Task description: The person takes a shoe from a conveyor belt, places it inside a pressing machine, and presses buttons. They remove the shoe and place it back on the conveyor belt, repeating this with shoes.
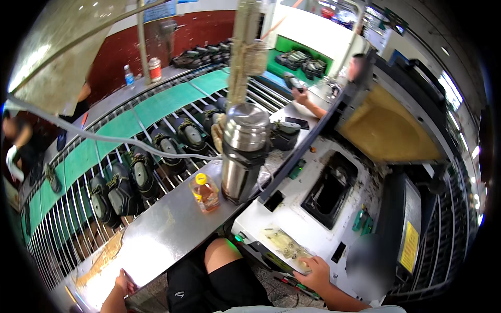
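Note:
At the lower left, my left hand (pixel 123 284) rests at the near edge of the metal table (pixel 172 232), fingers partly extended and nothing seen in them. My right hand (pixel 315 273) lies on the front of a white machine (pixel 255 221), fingers loosely bent and apart, beside a yellowish taped patch (pixel 284 242). No held thing shows there. The machine has a dark rectangular opening (pixel 331 190) and a raised lid with a tan inner pad (pixel 389 125). A large steel thermos (pixel 241 156) and a yellow-capped bottle of amber liquid (pixel 205 194) stand on the table between my hands.
Dark shoes (pixel 122 193) stand on a rod rack beyond the table, before a green conveyor belt (pixel 115 128). Across the machine, a co-worker's hand (pixel 302 96) holds a shoe (pixel 294 81). Another person (pixel 26 146) is at far left. A grey hose (pixel 109 138) crosses the rack.

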`<state>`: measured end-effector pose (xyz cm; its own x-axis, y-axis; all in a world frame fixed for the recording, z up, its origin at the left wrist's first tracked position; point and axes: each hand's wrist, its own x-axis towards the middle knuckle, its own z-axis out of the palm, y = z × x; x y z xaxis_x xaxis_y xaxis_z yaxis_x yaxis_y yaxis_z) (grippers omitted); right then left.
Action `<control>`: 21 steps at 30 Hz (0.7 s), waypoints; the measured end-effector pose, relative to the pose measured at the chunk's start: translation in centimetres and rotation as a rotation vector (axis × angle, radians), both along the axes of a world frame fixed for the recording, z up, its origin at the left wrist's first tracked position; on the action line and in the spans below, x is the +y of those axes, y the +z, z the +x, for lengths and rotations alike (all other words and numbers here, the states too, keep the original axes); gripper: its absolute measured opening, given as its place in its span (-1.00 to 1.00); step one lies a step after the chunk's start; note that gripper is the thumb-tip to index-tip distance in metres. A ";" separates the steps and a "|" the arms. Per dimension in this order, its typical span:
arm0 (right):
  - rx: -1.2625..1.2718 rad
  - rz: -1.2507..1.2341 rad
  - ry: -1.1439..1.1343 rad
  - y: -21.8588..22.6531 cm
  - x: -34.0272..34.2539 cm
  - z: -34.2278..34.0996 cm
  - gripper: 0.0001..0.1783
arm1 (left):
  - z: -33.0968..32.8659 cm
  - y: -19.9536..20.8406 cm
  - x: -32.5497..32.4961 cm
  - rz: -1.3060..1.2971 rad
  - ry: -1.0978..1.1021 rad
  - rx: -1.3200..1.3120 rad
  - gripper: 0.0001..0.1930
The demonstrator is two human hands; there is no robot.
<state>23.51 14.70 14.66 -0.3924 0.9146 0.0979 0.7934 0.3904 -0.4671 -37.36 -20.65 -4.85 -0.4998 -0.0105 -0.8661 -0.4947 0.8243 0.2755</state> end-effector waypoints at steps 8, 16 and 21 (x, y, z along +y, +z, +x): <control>0.036 0.022 0.002 -1.1 0.3 -0.5 -0.54 | 2.5 5.3 2.4 0.015 -0.067 0.004 -0.14; 0.074 0.047 -0.004 -1.8 0.5 -0.2 -0.56 | 3.0 5.3 2.4 -0.088 -0.030 0.011 -0.10; 0.037 0.046 -0.014 -2.2 0.0 0.9 -0.59 | 3.2 5.3 3.5 -0.077 -0.006 0.026 -0.11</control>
<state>24.37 14.66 12.42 -0.3751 0.9141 0.1540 0.7815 0.4012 -0.4778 -34.15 -17.16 0.41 -0.5224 -0.0733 -0.8496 -0.4828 0.8466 0.2238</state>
